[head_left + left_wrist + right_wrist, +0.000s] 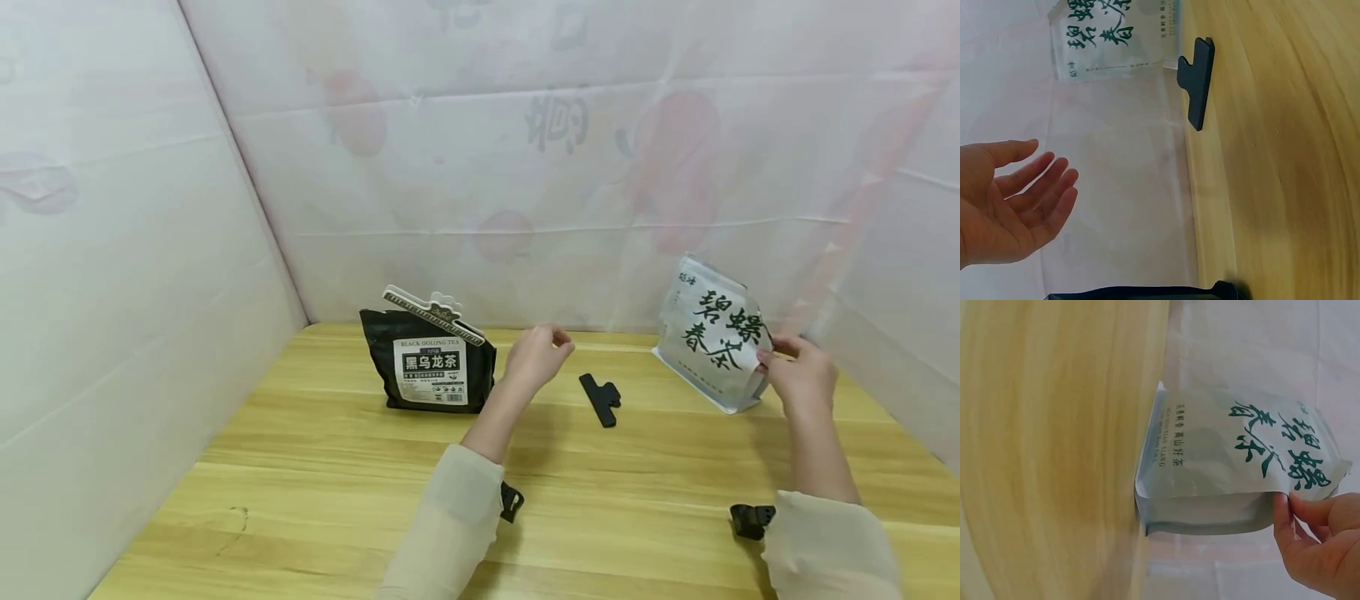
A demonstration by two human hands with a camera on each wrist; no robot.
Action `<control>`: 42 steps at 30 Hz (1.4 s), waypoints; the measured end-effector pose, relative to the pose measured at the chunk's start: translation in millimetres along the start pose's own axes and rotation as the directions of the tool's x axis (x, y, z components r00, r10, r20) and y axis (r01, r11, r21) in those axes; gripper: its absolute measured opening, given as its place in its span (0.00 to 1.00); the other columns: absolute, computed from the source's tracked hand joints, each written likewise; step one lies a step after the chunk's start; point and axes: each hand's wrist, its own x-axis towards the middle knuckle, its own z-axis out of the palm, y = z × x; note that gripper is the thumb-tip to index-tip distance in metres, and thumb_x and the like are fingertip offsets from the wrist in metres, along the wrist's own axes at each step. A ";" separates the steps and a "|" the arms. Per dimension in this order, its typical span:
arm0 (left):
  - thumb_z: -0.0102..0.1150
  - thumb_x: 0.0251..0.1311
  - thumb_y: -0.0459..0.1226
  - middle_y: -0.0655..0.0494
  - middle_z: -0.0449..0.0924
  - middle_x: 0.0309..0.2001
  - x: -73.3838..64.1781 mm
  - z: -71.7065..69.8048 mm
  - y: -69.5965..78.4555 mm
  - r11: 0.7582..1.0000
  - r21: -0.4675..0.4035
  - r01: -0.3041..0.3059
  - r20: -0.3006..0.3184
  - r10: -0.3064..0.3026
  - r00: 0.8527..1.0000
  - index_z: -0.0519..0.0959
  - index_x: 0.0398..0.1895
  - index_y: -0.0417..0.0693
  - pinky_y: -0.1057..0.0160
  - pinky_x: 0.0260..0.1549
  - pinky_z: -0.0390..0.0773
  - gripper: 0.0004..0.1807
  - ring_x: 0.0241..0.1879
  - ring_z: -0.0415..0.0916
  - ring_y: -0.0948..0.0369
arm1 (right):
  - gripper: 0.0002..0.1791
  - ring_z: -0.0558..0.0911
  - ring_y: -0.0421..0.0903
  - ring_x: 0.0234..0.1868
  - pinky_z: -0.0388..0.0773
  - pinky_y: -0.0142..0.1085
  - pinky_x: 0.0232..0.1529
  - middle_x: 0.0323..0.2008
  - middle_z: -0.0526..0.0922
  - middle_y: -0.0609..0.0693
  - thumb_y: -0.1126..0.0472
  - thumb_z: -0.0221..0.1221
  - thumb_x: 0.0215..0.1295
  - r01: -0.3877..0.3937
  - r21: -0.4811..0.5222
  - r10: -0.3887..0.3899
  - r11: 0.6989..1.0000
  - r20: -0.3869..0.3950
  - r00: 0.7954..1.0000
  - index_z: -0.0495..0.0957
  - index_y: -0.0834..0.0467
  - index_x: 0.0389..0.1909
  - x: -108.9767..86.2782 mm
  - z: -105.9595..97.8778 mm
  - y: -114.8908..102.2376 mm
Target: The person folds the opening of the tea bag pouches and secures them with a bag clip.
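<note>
A white tea bag (708, 333) with dark green characters stands at the right of the table, tilted in the head view. My right hand (806, 375) pinches its right side edge between thumb and fingers, as the right wrist view shows of the bag (1229, 450) too. My left hand (1019, 203) is in the air with loosely bent fingers and holds nothing. A black bag clip (601, 400) lies on the table between the hands. Left of my left hand stands a black oolong tea bag (431, 367), with a white-edged clip (435, 315) across its top.
The wooden table (300, 492) meets pale printed cloth walls (480, 167) at the back and sides. Black wrist devices show below both hands, the left one (512, 502) and the right one (750, 521), beside the beige sleeves.
</note>
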 end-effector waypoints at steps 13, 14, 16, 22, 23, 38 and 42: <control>0.57 0.61 0.37 0.58 0.77 0.37 13.7 40.1 10.7 0.879 -0.474 0.061 0.102 -0.014 0.995 0.80 0.42 0.44 0.69 0.30 0.76 0.09 0.34 0.77 0.63 | 0.17 0.80 0.33 0.26 0.77 0.27 0.29 0.30 0.76 0.33 0.67 0.58 0.61 0.006 0.274 -0.076 0.962 0.245 0.966 0.69 0.69 0.49 43.0 -16.8 61.1; 0.57 0.61 0.36 0.59 0.77 0.36 13.5 43.1 11.7 0.871 -0.488 0.066 0.093 -0.024 0.995 0.80 0.42 0.44 0.69 0.30 0.76 0.09 0.34 0.77 0.63 | 0.17 0.80 0.33 0.28 0.77 0.28 0.31 0.32 0.77 0.34 0.64 0.59 0.61 0.014 0.279 -0.089 0.960 0.259 0.962 0.71 0.64 0.50 57.0 -16.2 81.4; 0.56 0.61 0.36 0.61 0.77 0.35 13.8 49.2 13.0 0.855 -0.514 0.065 0.066 -0.036 0.997 0.80 0.42 0.45 0.68 0.30 0.76 0.09 0.34 0.76 0.64 | 0.16 0.81 0.34 0.32 0.78 0.29 0.32 0.37 0.78 0.38 0.63 0.60 0.60 0.035 0.324 -0.137 0.945 0.299 0.944 0.74 0.56 0.50 83.3 -16.8 119.9; 0.56 0.61 0.36 0.64 0.77 0.36 17.9 64.6 18.2 0.825 -0.561 0.065 0.011 -0.071 0.997 0.80 0.42 0.47 0.68 0.33 0.75 0.08 0.37 0.75 0.67 | 0.14 0.82 0.41 0.35 0.78 0.32 0.35 0.37 0.80 0.44 0.70 0.57 0.62 0.021 0.490 -0.271 0.871 0.445 0.853 0.77 0.54 0.46 74.3 -31.8 115.3; 0.56 0.61 0.36 0.64 0.78 0.38 18.8 67.2 19.6 0.819 -0.569 0.072 0.014 -0.078 0.997 0.79 0.44 0.47 0.68 0.35 0.75 0.09 0.39 0.75 0.66 | 0.13 0.82 0.41 0.35 0.78 0.32 0.35 0.36 0.80 0.44 0.71 0.56 0.62 0.011 0.501 -0.276 0.866 0.458 0.845 0.78 0.53 0.44 61.8 -35.1 99.7; 0.57 0.60 0.47 0.57 0.57 0.66 11.6 94.9 43.8 0.812 -0.546 0.208 0.283 -0.055 0.958 0.54 0.70 0.52 0.51 0.56 0.62 0.37 0.63 0.57 0.53 | 0.10 0.82 0.41 0.34 0.76 0.26 0.35 0.35 0.80 0.44 0.68 0.55 0.64 0.093 0.520 -0.385 0.849 0.489 0.783 0.76 0.50 0.41 26.5 -42.0 68.7; 0.58 0.59 0.45 0.56 0.57 0.66 12.7 97.1 43.9 0.792 -0.568 0.224 0.281 -0.069 0.957 0.55 0.70 0.52 0.51 0.57 0.62 0.37 0.63 0.58 0.53 | 0.17 0.82 0.40 0.32 0.75 0.25 0.34 0.33 0.80 0.43 0.74 0.52 0.63 0.065 0.498 -0.336 0.865 0.476 0.813 0.78 0.47 0.38 11.2 -44.7 51.7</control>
